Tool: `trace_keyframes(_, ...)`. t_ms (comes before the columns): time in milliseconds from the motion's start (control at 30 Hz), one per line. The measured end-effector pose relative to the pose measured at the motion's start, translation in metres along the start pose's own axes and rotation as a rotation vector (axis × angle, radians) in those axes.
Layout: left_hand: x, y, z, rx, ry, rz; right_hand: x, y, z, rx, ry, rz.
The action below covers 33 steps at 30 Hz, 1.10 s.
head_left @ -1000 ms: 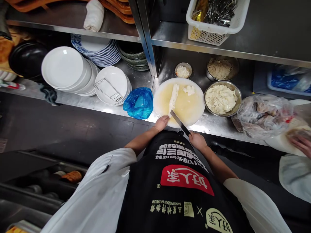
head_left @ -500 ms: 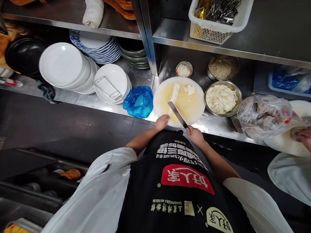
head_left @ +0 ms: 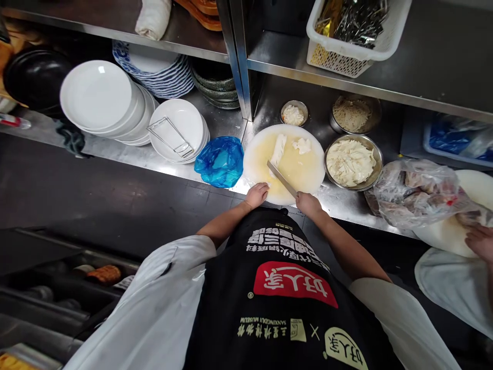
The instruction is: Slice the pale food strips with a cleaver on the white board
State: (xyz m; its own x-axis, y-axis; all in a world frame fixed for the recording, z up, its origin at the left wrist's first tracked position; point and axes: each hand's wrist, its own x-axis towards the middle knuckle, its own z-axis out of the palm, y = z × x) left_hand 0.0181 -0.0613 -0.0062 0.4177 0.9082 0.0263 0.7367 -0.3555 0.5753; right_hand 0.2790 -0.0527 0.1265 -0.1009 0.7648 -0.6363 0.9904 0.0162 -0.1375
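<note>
My right hand [head_left: 308, 204] grips the handle of a knife [head_left: 282, 179], its blade pointing up and left across the round cutting board [head_left: 314, 174]. The blade's tip lies at the lower end of a pale rolled strip [head_left: 279, 149]. My left hand [head_left: 257, 195] is at the board's lower left edge, fingers closed together by a small white bit; what they hold, if anything, is too small to make out. Some white pieces [head_left: 302, 146] lie on the board's upper right. A steel bowl of pale sheets [head_left: 351, 160] stands right of the board.
Left of the board are a blue plastic bag [head_left: 220, 162] and white plates [head_left: 96, 95]. Behind stand a small bowl [head_left: 294, 114] and a bowl of shreds [head_left: 351, 113]. Bagged food [head_left: 419, 190] lies right, near another person's hand [head_left: 480, 240]. A steel shelf crosses above.
The knife's blade has tilted flatter, and the strip's lower part no longer reaches my left hand. The other person's hand has moved down and left. The view has shifted slightly.
</note>
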Motion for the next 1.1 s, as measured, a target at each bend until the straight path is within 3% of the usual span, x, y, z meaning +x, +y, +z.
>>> trace_keyframes(100, 0.002, 0.001, 0.000, -0.007, -0.010, -0.014, 0.002, 0.011, -0.007, -0.033, -0.031, -0.025)
trace_keyframes(300, 0.003, 0.003, 0.001, -0.018, 0.001, -0.047, 0.017, 0.017, -0.023, 0.017, 0.222, -0.048)
trace_keyframes(467, 0.006, 0.002, 0.002, -0.023, 0.010, -0.068, 0.045, 0.017, -0.031, 0.029, 0.035, -0.016)
trace_keyframes(533, 0.008, 0.001, 0.003, -0.026, 0.011, -0.078, 0.049, 0.025, -0.040, 0.018, 0.027, -0.035)
trace_keyframes(733, 0.016, 0.002, 0.004, -0.044, 0.015, -0.112, 0.062, 0.025, -0.055, 0.050, 0.259, -0.031)
trace_keyframes(867, 0.022, 0.002, 0.002, -0.038, -0.001, -0.138, 0.080, 0.024, -0.057, 0.034, 0.077, -0.006)
trace_keyframes(933, 0.025, 0.002, 0.002, -0.033, -0.001, -0.151, 0.085, 0.033, -0.065, 0.021, 0.065, -0.025)
trace_keyframes(1100, 0.030, 0.002, 0.005, -0.020, 0.007, -0.161, 0.090, 0.038, -0.084, 0.045, 0.309, -0.036)
